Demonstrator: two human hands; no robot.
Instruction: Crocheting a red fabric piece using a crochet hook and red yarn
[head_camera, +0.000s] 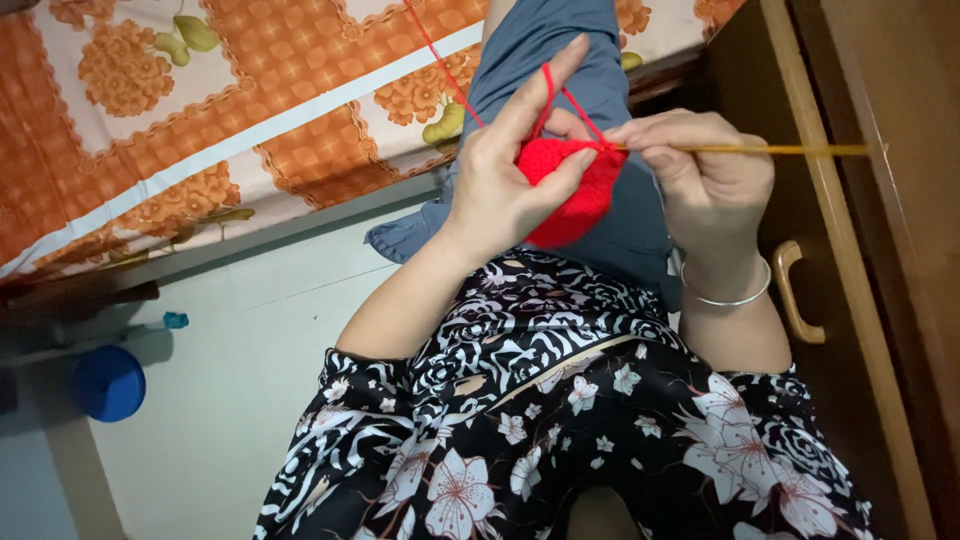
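matt knitted red yarn piece (570, 195), thin smooth yellow hook (760, 150), shiny metal bangle (725, 296), glossy wooden cupboard (880, 250).

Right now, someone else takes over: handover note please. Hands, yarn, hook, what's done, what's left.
Left hand: holds the red crochet piece; the red yarn runs over its raised index finger, taut.
Right hand: grip closed on the yellow crochet hook, tip at the piece's top edge.
Yarn trails up across the orange floral bedsheet; its ball is out of view.
Done: a small rounded red piece.
Left: the stitch in progress; final size can't be told.
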